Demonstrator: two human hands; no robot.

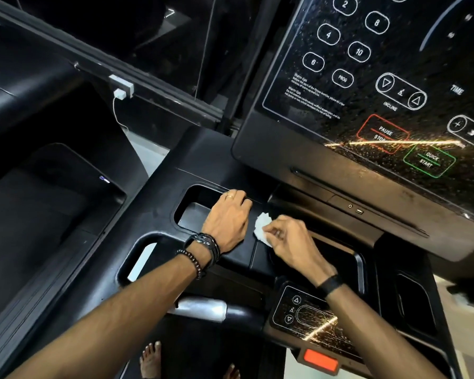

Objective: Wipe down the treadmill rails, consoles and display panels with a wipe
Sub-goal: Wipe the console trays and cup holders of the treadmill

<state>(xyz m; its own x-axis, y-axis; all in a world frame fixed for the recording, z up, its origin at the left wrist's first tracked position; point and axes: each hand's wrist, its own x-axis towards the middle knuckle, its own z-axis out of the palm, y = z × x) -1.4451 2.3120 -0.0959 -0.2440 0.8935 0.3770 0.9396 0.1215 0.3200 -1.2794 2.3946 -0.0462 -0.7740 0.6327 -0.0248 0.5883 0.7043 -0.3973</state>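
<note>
Pinching wipe [262, 228]: right hand [290, 239] on console [203, 165]; left hand [227, 217] flat, just beside wipe

Left grip [228, 218] flat, right grip [286, 236] pinching.

The display panel [367, 86] at the upper right of the frame carries outlined keys numbered 2, 4, 6, 8, 10 and PROG; beside them small "Warm tips" print; further right INCLINE and TIME. Lower on it, a red box reads PAUSE STOP; a green one QUICK START.
</note>
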